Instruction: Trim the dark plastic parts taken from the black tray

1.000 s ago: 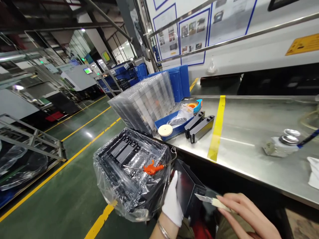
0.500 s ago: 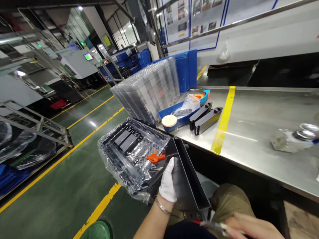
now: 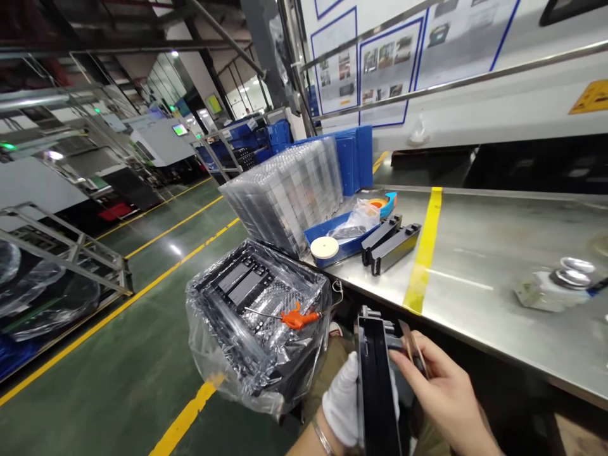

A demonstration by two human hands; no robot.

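My left hand (image 3: 342, 406), in a white glove, grips a long black plastic part (image 3: 376, 386) from below and holds it on edge, pointing away from me. My bare right hand (image 3: 444, 396) is beside the part's far end and pinches a small thin blade (image 3: 407, 337) against it. To the left stands a plastic-lined bin (image 3: 256, 320) with black parts inside. An orange-handled air gun (image 3: 292, 316) lies across the top of the bin.
A steel workbench (image 3: 484, 266) with a yellow stripe (image 3: 424, 256) runs to the right. On it lie two black parts (image 3: 391, 239), a blue tray (image 3: 339, 237) with a tape roll (image 3: 325, 249), a stack of clear trays (image 3: 285, 190) and a white bottle (image 3: 546, 288).
The black part has been turned from flat-side-up to standing on edge. My right hand rose from my lap and brought the blade up to the part's far end.
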